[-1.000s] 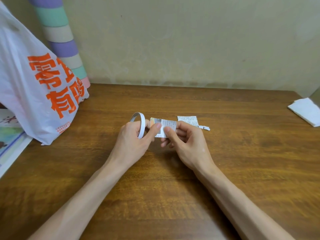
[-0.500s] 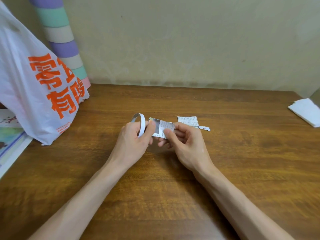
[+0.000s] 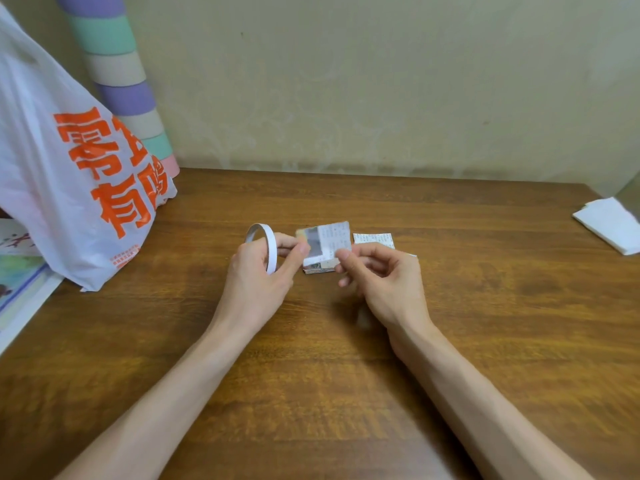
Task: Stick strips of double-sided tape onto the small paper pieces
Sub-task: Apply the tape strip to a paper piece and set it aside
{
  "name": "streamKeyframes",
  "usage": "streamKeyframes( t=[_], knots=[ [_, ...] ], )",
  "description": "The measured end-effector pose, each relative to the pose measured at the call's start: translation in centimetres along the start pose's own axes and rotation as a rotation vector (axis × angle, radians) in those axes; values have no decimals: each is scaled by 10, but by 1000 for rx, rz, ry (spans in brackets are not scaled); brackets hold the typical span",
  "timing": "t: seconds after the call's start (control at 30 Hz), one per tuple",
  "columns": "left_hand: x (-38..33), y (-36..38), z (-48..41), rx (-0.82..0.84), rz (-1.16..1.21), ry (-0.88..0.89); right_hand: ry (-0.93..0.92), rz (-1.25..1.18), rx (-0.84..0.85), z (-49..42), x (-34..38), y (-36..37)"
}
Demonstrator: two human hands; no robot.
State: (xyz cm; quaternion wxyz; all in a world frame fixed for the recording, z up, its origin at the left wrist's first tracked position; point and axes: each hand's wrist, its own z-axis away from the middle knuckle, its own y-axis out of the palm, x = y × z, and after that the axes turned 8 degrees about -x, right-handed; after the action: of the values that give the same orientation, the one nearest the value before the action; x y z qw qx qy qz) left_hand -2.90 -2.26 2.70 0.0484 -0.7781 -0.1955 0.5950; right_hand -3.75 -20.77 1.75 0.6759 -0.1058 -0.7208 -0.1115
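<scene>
Both hands are up over the middle of the wooden table (image 3: 485,306), and between them is the paper piece (image 3: 330,240), a small printed slip held just above the tabletop. The left hand (image 3: 256,278) has thumb and forefinger pinching the slip's left edge. The white tape roll (image 3: 265,242), a thin ring, rides on that same hand, though how many fingers pass through it I cannot tell. The right hand (image 3: 384,282) pinches the slip's near right corner with thumb and forefinger, the other fingers curled under. Right below the slip a small stack (image 3: 318,270) lies on the table, and just to its right lies a second paper piece (image 3: 374,238). Over on the left a white plastic bag (image 3: 69,174) with orange lettering leans in front of a striped tube (image 3: 117,81), printed sheets (image 3: 17,282) lie at the left edge, and folded white paper (image 3: 609,225) sits far right
</scene>
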Motion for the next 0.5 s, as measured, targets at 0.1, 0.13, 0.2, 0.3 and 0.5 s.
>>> streamKeyframes(
  t=[0.1,0.13,0.2,0.3,0.5],
  knots=[
    [-4,2,2,38,37,-28,-27,29,-104,-12,-3,-7],
    [-5,3,2,53,55,-52,-33,58,-137,-16,-4,-11],
    [-7,3,1,95,88,-149,-70,168,-211,-27,-5,-20],
    [-5,3,1,163,56,-227,-123,406,-280,-37,-7,-33],
    [-3,3,4,218,-36,-59,-189,739,-355,-44,-7,-36]
  ],
)
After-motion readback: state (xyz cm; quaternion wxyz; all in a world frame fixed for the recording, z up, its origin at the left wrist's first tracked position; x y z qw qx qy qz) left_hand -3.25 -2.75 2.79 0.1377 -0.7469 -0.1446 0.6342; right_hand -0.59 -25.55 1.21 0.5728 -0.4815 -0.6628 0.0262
